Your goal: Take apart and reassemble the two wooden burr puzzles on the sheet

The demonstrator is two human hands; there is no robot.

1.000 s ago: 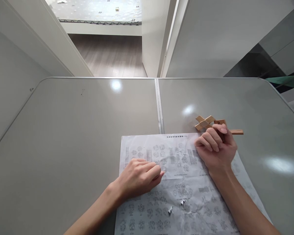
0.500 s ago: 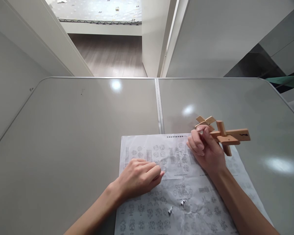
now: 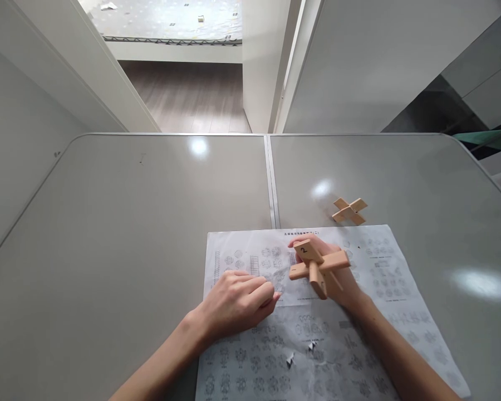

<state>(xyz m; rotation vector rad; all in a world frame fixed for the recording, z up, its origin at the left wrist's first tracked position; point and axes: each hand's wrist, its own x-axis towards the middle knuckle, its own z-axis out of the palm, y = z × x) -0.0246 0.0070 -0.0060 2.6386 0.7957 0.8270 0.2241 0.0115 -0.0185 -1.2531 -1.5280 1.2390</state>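
Observation:
My right hand (image 3: 343,281) holds a wooden interlocking puzzle assembly (image 3: 315,263) of crossed sticks above the printed instruction sheet (image 3: 384,278); one stick end is marked "2". The hand is mostly hidden behind the wood, fingers closed around it. My left hand (image 3: 237,303) rests on the sheet's left part, fingers curled loosely with the tips pressing the paper. A small wooden cross piece (image 3: 349,210) lies on the table just beyond the sheet's top edge, apart from both hands.
The grey table (image 3: 129,223) has a seam (image 3: 271,184) running down its middle. White partition walls stand behind and to the left. The sheet's near part is creased, with small tears (image 3: 300,353).
My right hand lifted the crossed-stick assembly from beside the small cross piece and carried it left and nearer, over the sheet, turning it. The left hand stayed put.

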